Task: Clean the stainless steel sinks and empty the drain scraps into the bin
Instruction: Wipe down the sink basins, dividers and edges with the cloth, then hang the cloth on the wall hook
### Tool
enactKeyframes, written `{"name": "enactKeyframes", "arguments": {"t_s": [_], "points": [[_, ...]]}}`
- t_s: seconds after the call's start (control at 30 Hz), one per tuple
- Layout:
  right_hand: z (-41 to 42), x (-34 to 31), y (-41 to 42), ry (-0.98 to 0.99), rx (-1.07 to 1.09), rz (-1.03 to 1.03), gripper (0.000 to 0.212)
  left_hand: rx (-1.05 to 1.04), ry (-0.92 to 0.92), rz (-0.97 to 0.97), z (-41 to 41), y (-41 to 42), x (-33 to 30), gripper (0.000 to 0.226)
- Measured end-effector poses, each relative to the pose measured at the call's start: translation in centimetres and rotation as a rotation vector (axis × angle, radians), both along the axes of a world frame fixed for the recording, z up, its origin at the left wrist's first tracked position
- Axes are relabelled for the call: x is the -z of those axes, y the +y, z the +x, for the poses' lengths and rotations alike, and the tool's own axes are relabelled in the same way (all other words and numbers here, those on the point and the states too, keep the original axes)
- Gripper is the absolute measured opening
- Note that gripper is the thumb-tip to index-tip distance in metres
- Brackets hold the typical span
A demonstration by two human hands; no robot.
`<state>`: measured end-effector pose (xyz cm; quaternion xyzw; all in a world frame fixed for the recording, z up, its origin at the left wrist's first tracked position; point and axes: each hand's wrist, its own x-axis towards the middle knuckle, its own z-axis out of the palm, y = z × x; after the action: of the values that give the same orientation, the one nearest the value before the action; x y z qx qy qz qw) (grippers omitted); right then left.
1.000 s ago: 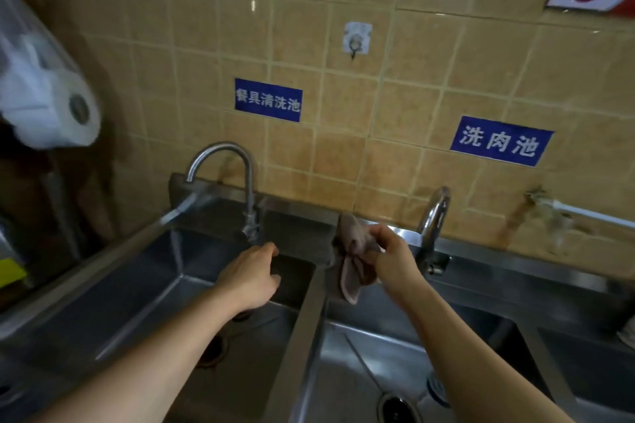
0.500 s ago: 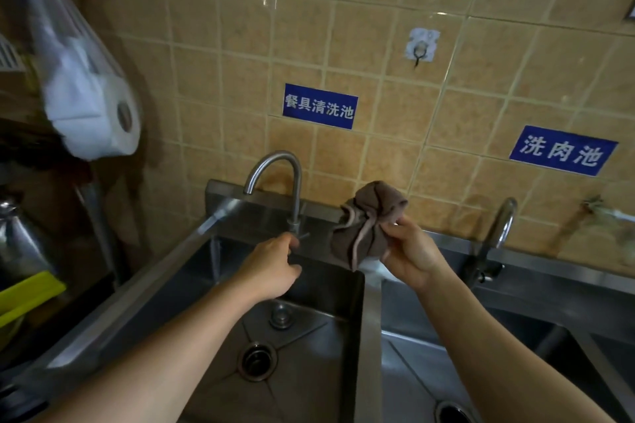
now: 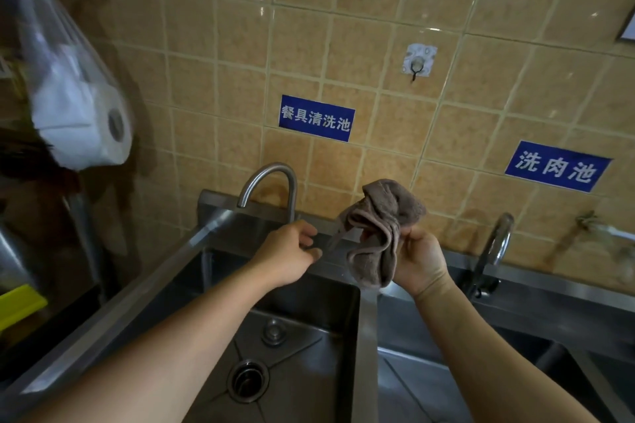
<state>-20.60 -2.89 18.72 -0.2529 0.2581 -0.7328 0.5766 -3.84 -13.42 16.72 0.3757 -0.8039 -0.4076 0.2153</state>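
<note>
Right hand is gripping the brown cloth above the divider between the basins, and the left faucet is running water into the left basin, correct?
Not quite. The head view shows no water coming from the left faucet; its spout is dry over the left basin. The rest stands: the right hand grips the brown cloth above the divider.

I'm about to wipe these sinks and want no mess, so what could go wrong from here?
The brown bunched cloth hangs over the steel divider, gripped only by the right hand; it may slip into either basin. The left hand is at the base of the curved steel faucet, so sudden water might splash. The left sink's round drain looks open, so loosened scraps could wash down.
</note>
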Motion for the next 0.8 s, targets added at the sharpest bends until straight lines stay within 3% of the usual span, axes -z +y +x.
{"name": "enactKeyframes", "arguments": {"t_s": [0.1, 0.23, 0.33, 0.5, 0.67, 0.73, 0.8], "points": [[-0.6, -0.5, -0.1, -0.03, 0.012, -0.013, 0.066, 0.002, 0.138, 0.169, -0.9, 0.5, -1.0, 0.019], [-2.0, -1.0, -0.5, -0.039, 0.029, -0.028, 0.068, -0.014, 0.332, 0.462, -2.6, 0.9, -2.4, 0.02], [-3.1, -0.8, -0.5, -0.05, 0.027, -0.036, 0.069, -0.076, 0.378, 0.548, -4.3, 0.9, -3.1, 0.014], [-5.5, 0.4, -0.1, -0.065, 0.027, -0.047, 0.071, -0.027, 0.252, 0.47, -6.3, 0.7, -3.6, 0.011], [-8.5, 2.9, 0.1, -0.056, 0.017, 0.003, 0.072, -0.032, 0.039, 0.183, -8.0, 0.4, -6.0, 0.016], [-8.7, 3.4, 0.5, -0.017, -0.011, 0.007, 0.059, -0.059, 0.038, 0.122, -8.8, 0.3, -7.4, 0.012], [-8.5, 3.7, 0.7, 0.082, -0.024, 0.038, 0.033, -0.081, 0.063, 0.099, -9.8, 0.1, -8.6, 0.011]]}}
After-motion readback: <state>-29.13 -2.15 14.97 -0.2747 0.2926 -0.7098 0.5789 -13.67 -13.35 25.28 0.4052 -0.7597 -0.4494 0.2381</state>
